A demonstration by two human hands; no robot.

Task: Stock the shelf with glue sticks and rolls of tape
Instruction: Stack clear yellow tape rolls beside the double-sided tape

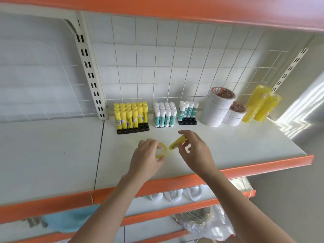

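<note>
The left hand [149,153] is pinching a small yellow tape roll [161,150] by its rim, fingers curled around the ring just above the white shelf [245,146]. The right hand [194,151] is gripping a yellow glue stick [177,142], tilted with its base pointing down toward the left hand. The 2 hands are hovering near each other, not touching.

Beyond the fingertips, the yellow glue sticks [130,114] are standing in a black tray [133,129] whose front row of holes is sitting open. Past the right hand are the teal glue sticks [164,114] and a half-filled second tray [187,112]. Farther to that hand's right, the white tape stacks [217,107] and yellow tape stacks [259,104] are leaning (the yellow ones noticeably).

The risks look like these: with both hands loaded, seating the stick one-handed could knock its upright neighbours over, and adding the roll onto a leaning yellow stack could topple it.
</note>
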